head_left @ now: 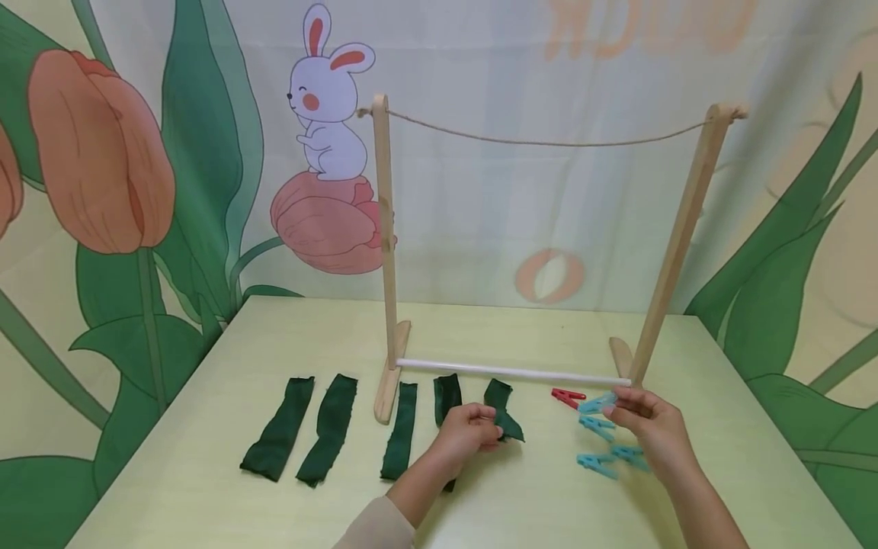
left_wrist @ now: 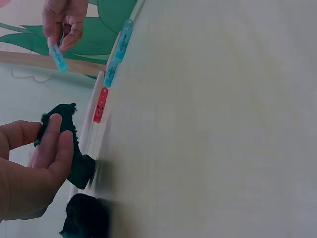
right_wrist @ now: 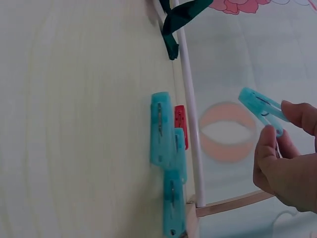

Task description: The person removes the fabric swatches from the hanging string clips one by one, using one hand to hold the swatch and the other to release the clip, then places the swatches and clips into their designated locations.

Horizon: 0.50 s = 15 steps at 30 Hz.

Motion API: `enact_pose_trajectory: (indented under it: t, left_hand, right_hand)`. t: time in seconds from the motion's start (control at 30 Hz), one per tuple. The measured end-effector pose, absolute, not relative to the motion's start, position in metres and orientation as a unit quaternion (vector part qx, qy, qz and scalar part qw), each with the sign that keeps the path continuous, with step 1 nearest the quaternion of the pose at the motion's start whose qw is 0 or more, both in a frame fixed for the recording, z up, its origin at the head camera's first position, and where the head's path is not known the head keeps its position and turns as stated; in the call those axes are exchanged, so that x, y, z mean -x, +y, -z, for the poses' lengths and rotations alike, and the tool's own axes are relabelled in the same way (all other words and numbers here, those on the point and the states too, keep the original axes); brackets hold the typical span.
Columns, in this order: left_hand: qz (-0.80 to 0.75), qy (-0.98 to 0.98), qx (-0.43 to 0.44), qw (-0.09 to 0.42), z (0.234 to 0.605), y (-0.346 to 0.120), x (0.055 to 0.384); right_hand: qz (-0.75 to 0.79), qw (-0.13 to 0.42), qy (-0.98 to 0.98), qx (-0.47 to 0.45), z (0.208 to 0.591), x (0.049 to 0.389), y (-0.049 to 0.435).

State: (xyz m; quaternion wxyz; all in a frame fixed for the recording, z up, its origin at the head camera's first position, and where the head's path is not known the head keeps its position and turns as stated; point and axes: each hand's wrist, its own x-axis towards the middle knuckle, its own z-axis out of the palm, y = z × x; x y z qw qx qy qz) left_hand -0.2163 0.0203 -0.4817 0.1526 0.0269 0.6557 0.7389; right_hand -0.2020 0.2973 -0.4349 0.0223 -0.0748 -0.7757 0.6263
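Note:
My left hand [head_left: 465, 433] pinches the near end of a dark green cloth strip [head_left: 506, 421], lifting that end off the table. In the left wrist view the strip [left_wrist: 81, 171] hangs bent from the fingertips. Between thumb and fingers my right hand [head_left: 655, 433] holds a light blue clothespin [right_wrist: 253, 101] by its handles. Just below it on the table lie more light blue clothespins [head_left: 597, 465] and a red clothespin [head_left: 566, 396]. Partly hidden behind my left hand and forearm is another green strip [head_left: 449, 390].
Several green strips, one of them the leftmost strip [head_left: 277, 431], lie in a row on the pale table [head_left: 199, 457]. Behind them stands a wooden frame [head_left: 386, 229] with a sagging rope [head_left: 535, 142] across its top and a white rod [head_left: 507, 370] low down. A printed curtain [head_left: 453, 213] hangs behind.

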Motion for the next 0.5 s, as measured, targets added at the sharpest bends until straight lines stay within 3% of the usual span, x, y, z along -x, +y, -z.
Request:
enact_pose_trajectory:
  t: [0.27,0.5]
  left_hand:
    - [-0.692,0.693,-0.031,0.202,0.484,0.013,0.204]
    - [-0.661,0.707,-0.048,0.248,0.486,0.008,0.197]
  right_hand:
    - [-0.584,-0.050,-0.808,0.067,0.457,0.211,0.295]
    - [-0.542,-0.066,-0.837,0.047,0.466,0.213,0.293]
